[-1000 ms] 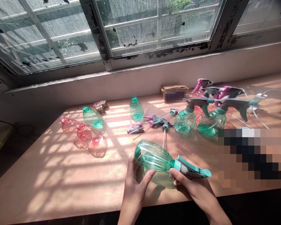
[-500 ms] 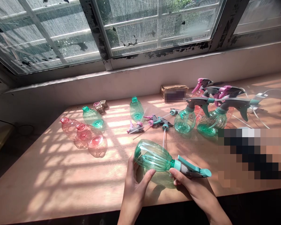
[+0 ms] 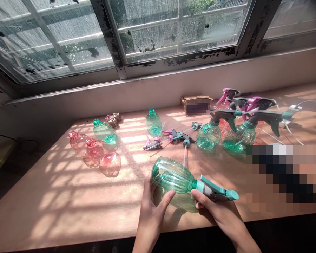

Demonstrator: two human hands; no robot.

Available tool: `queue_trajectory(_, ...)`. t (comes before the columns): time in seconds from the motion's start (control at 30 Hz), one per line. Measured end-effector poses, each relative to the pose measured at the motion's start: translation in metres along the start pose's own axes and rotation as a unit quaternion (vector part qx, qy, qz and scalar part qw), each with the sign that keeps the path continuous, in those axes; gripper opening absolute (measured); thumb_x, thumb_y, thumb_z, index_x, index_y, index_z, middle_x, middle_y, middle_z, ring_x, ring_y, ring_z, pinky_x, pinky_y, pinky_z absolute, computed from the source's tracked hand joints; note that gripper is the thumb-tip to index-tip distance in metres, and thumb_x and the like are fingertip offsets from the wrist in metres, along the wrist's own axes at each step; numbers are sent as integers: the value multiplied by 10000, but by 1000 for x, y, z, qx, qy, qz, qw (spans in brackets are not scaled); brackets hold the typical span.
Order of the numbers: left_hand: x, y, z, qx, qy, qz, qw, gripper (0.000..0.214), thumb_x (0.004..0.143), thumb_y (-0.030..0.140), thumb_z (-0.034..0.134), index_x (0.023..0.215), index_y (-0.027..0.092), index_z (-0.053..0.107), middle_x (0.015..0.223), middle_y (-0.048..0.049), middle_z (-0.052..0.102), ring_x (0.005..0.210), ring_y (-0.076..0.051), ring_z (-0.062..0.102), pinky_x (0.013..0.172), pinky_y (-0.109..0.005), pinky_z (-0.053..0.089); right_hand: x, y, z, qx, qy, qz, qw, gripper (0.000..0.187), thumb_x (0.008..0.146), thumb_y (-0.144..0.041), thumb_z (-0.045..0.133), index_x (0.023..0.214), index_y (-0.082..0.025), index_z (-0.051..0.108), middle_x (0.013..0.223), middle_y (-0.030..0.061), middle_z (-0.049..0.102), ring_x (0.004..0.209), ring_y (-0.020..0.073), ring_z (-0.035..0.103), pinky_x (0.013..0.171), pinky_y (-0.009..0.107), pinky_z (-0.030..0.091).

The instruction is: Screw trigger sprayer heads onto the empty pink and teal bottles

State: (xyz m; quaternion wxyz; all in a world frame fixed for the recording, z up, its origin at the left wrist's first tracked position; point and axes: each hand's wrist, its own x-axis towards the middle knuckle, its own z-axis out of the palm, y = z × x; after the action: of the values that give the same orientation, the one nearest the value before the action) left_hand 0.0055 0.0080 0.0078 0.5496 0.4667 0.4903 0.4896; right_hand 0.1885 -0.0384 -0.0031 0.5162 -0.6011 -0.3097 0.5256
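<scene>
A clear green spray bottle [image 3: 172, 174] lies tilted on its side above the near part of the table, its base to the left. At its neck sits a grey and teal trigger sprayer [image 3: 218, 191] pointing right. My left hand [image 3: 155, 207] is closed round the bottle's base end, thumb in front. My right hand [image 3: 213, 207] grips the sprayer's collar at the neck, thumb on top; its other fingers are partly hidden. Just beyond the bottle are loose trigger sprayers, one pink and grey [image 3: 153, 143] and one teal and grey [image 3: 186, 141] with a thin tube.
On the wooden table [image 3: 76, 211], a green bottle [image 3: 154, 123] without a sprayer stands at the back. Pink bottles [image 3: 94, 153] and another green bottle [image 3: 105, 133] are at left. Bottles with sprayers [image 3: 208, 137] stand at right, near a cardboard box [image 3: 196, 100]. A blurred patch covers the right side.
</scene>
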Motion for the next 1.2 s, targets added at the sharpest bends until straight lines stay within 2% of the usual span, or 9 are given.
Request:
queue_trajectory(0.13,2,-5,-4,5,-11,4,1000,593,831,373,847,1374,354,610,1386,-15,720,1392,-321,598,1192,-499,442,0,0,-1,-17,2,-2,1000,355,810,-539,842,927,-249,672,603,-49,668,535,162,576,538,299,461)
queue_trajectory(0.33,3,-9,-5,3,-6,4,1000,621,824,357,860,1391,338,609,1395,-28,717,1396,-331,596,1195,-500,439,1,1,0,-3,0,3,1000,407,784,-573,854,932,-248,658,591,-47,650,535,166,559,499,295,421)
queue_trajectory(0.5,4,-9,-5,6,-8,6,1000,627,813,354,869,1388,355,622,1383,-18,719,1389,-327,604,1187,-483,455,1,1,0,-19,5,-7,1000,364,801,-555,846,889,-255,660,599,-43,666,557,170,584,520,293,445)
queue_trajectory(0.7,2,-7,-4,-2,-5,7,1000,612,827,357,857,1386,347,609,1381,-26,716,1386,-326,601,1194,-501,442,0,0,1,14,5,-4,1000,363,775,-537,870,876,-255,664,591,-51,642,541,161,572,499,274,468)
queue_trajectory(0.87,3,-12,-7,11,-24,11,1000,649,846,367,842,1432,359,562,1434,-38,685,1413,-317,580,1204,-495,435,0,0,1,7,5,-9,1000,347,789,-527,858,821,-250,652,604,-46,647,552,163,596,521,277,487)
queue_trajectory(1.07,4,-14,-7,19,-12,18,1000,614,836,358,840,1399,346,595,1406,-47,701,1379,-329,607,1184,-514,459,-1,0,-1,-21,10,-11,1000,344,799,-526,849,924,-259,671,608,-53,674,572,178,629,571,300,490)
queue_trajectory(1.2,2,-8,-4,15,-9,17,1000,670,830,347,848,1445,377,585,1378,-20,719,1372,-319,612,1170,-486,472,0,-1,-2,-31,-1,-11,999,330,815,-545,832,860,-260,672,596,-52,672,572,173,616,573,299,481)
